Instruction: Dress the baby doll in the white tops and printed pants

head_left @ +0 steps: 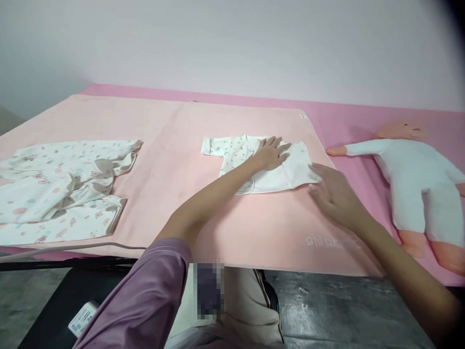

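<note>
A small white baby shirt (236,152) with a fine print lies on the pale pink mat (163,203). Its right half is folded over, showing a plain white side. My left hand (271,154) rests flat on the shirt, its fingers spread. At the shirt's right edge is my right hand (336,194), slightly blurred. Its thumb and fingers are apart around the shirt's lower right corner, and I see no firm grip there.
Printed baby clothes (61,189) lie crumpled at the left. A doll in a white suit (417,179) lies on the darker pink surface (348,126) at the right. A cable (90,246) runs along the front left edge. Below is a small white box (83,319).
</note>
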Demonstrator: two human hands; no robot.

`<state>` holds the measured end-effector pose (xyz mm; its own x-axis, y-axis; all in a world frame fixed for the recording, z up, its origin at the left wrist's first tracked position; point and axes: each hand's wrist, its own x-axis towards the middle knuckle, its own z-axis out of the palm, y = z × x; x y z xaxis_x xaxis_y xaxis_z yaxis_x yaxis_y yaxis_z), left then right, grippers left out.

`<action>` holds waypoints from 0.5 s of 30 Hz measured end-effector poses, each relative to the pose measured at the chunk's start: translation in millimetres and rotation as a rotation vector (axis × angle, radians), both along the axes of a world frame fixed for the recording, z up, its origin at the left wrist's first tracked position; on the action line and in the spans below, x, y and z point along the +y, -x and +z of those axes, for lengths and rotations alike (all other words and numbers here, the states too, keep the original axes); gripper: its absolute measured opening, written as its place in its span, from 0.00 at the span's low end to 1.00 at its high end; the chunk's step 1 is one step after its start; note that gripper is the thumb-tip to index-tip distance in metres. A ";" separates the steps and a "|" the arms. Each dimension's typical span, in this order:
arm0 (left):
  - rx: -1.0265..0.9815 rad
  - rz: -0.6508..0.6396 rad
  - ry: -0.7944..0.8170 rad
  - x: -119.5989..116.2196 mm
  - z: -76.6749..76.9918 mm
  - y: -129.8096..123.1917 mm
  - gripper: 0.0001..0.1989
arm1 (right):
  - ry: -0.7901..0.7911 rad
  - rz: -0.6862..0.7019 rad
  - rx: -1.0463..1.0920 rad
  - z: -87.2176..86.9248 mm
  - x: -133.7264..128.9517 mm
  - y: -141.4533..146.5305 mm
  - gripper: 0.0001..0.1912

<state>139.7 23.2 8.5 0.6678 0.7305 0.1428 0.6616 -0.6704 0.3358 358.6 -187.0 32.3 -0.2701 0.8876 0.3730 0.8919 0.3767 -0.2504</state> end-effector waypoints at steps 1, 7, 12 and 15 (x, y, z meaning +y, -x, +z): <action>-0.003 -0.008 -0.005 0.0 -0.6 2.0 0.33 | 0.047 0.082 -0.009 -0.2 0.9 10.9 0.32; -0.066 -0.038 -0.035 -46.0 10.6 50.5 0.34 | 0.205 0.298 -0.084 -18.7 -15.1 28.5 0.29; -0.034 -0.192 0.016 -129.3 1.7 109.0 0.33 | 0.127 0.242 -0.092 -25.7 -46.0 24.4 0.30; -0.111 -0.158 -0.034 -140.5 5.1 122.6 0.32 | 0.071 0.195 -0.106 -13.4 -49.8 40.2 0.24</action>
